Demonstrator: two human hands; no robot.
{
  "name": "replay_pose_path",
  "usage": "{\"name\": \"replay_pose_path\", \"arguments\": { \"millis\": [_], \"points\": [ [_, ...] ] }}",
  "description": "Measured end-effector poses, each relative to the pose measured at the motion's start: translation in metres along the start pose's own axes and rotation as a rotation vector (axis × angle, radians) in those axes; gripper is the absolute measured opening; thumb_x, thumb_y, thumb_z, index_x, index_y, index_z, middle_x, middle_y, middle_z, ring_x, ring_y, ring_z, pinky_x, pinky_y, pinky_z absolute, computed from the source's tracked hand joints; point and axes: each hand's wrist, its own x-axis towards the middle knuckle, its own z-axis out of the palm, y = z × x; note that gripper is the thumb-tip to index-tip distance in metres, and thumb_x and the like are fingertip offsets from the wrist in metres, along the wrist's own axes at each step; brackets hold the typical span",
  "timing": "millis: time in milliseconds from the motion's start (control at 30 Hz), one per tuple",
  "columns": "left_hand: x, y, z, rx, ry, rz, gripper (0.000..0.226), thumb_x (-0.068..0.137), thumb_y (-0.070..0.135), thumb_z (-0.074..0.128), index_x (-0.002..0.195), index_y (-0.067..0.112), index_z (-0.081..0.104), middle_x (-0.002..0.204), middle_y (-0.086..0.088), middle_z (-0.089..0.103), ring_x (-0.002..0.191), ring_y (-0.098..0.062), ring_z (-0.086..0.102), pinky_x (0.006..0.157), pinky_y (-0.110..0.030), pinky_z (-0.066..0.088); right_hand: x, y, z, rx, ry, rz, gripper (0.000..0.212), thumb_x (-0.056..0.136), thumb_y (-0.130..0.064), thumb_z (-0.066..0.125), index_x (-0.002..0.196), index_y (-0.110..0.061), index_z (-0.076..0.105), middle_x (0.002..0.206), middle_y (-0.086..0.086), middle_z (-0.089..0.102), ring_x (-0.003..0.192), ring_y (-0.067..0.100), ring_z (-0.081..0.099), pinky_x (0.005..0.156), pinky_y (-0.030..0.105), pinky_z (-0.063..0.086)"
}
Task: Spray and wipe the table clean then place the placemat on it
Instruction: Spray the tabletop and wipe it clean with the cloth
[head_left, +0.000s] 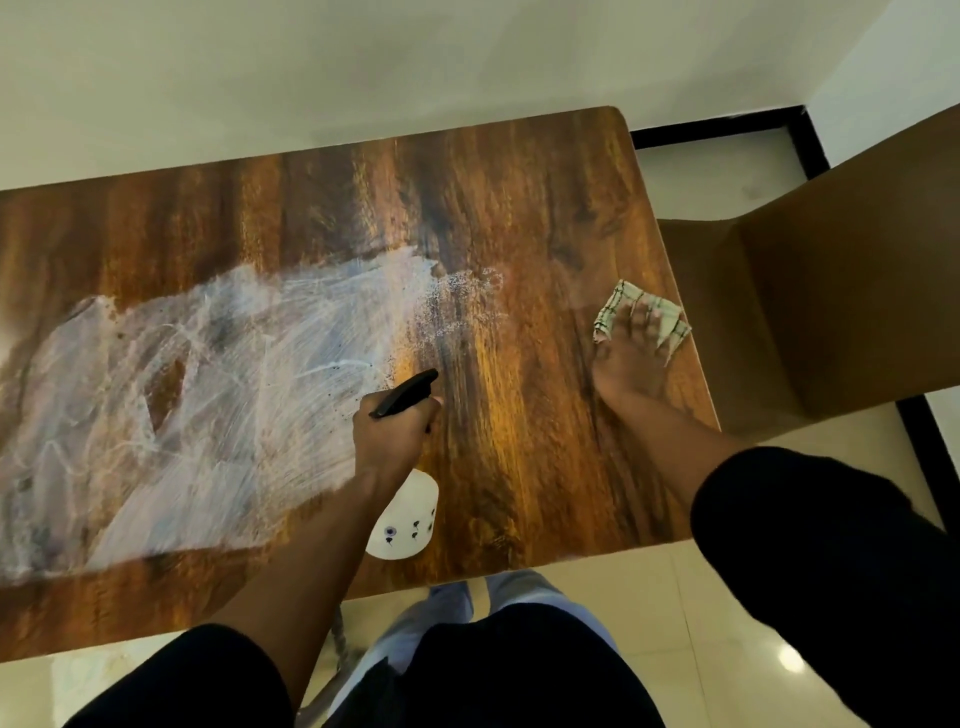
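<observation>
A wooden table fills the view, with a wide white smear over its left half and fine spray droplets near the middle. My left hand grips a white spray bottle with a black trigger head, held above the table and pointing away from me. My right hand presses flat on a checked cloth at the table's right edge. No placemat is in view.
A brown cardboard box with open flaps stands on the floor right of the table. A white wall runs behind the table. Glossy floor tiles and my legs lie below the near edge.
</observation>
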Motion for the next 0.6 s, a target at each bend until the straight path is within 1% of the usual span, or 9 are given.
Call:
{"name": "replay_pose_path", "arguments": {
  "millis": [67,100,167,267,367,433,500,567,600],
  "points": [
    [0.001,0.002,0.006,0.002,-0.006,-0.005,0.003,0.075,0.030,0.071,0.074,0.027,0.072,0.076,-0.034,0.068,0.039,-0.017,0.045,0.055,-0.035,0.043,-0.011,-0.021,0.012,0.021,0.000,-0.034,0.071,0.107,-0.032,0.035,0.164,-0.017,-0.004,0.172,0.007,-0.013,0.158,0.028,-0.015,0.127,0.051,-0.003],
    [0.002,0.003,0.009,0.004,-0.007,-0.001,0.009,0.074,0.031,0.071,0.075,0.023,0.073,0.076,-0.035,0.066,0.040,-0.019,0.045,0.055,-0.036,0.043,-0.019,-0.033,0.017,0.016,-0.021,-0.091,0.071,0.107,-0.032,0.035,0.164,-0.017,-0.004,0.171,0.008,-0.013,0.157,0.028,-0.016,0.128,0.051,-0.002],
    [0.005,0.003,0.012,0.015,-0.006,0.001,0.015,0.074,0.032,0.072,0.077,0.018,0.075,0.074,-0.035,0.064,0.042,-0.022,0.045,0.056,-0.038,0.044,-0.039,-0.057,0.031,-0.023,-0.078,-0.265,0.069,0.107,-0.034,0.031,0.164,-0.019,-0.005,0.171,0.008,-0.012,0.157,0.029,-0.016,0.128,0.052,0.001],
    [0.009,0.005,0.017,0.012,0.018,0.001,0.006,0.072,0.030,0.070,0.073,0.024,0.072,0.074,-0.035,0.065,0.042,-0.023,0.045,0.057,-0.040,0.045,-0.071,-0.086,0.051,-0.104,-0.150,-0.588,0.067,0.109,-0.033,0.029,0.164,-0.021,-0.008,0.170,0.004,-0.017,0.155,0.026,-0.021,0.128,0.051,0.000],
    [0.016,0.004,0.019,0.024,0.048,0.004,0.025,0.073,0.029,0.070,0.078,0.006,0.077,0.072,-0.032,0.068,0.042,-0.023,0.046,0.055,-0.041,0.045,-0.078,-0.084,0.057,-0.153,-0.187,-0.792,0.064,0.110,-0.033,0.025,0.165,-0.018,-0.005,0.171,0.002,-0.017,0.156,0.022,-0.022,0.128,0.047,-0.006],
    [0.018,0.006,0.019,0.025,0.059,-0.004,0.022,0.076,0.028,0.072,0.080,0.008,0.078,0.072,-0.031,0.068,0.041,-0.023,0.045,0.054,-0.039,0.044,-0.069,-0.077,0.052,-0.171,-0.204,-0.824,0.064,0.110,-0.035,0.023,0.164,-0.019,-0.008,0.171,0.002,-0.017,0.156,0.021,-0.021,0.128,0.047,-0.005],
    [0.019,0.011,0.019,0.017,0.048,0.004,0.009,0.084,0.022,0.075,0.075,0.023,0.074,0.070,-0.032,0.066,0.039,-0.020,0.045,0.050,-0.032,0.043,-0.054,-0.073,0.038,-0.171,-0.199,-0.757,0.065,0.108,-0.039,0.017,0.163,-0.019,-0.011,0.170,0.003,-0.018,0.156,0.023,-0.020,0.128,0.051,-0.001],
    [0.024,0.012,0.017,0.021,0.039,0.022,0.028,0.091,0.010,0.074,0.072,0.030,0.069,0.065,-0.028,0.062,0.036,-0.015,0.045,0.045,-0.027,0.042,-0.028,-0.068,0.018,-0.136,-0.159,-0.602,0.068,0.103,-0.042,0.011,0.163,-0.018,-0.011,0.169,0.005,-0.018,0.156,0.025,-0.016,0.128,0.055,0.002],
    [0.025,0.013,0.017,0.020,0.023,0.024,0.033,0.093,0.007,0.072,0.070,0.030,0.067,0.064,-0.024,0.061,0.035,-0.014,0.045,0.043,-0.025,0.041,-0.012,-0.063,0.007,-0.117,-0.119,-0.528,0.068,0.103,-0.040,0.013,0.163,-0.018,-0.010,0.169,0.005,-0.017,0.156,0.025,-0.015,0.127,0.056,0.003]
  ]
}}
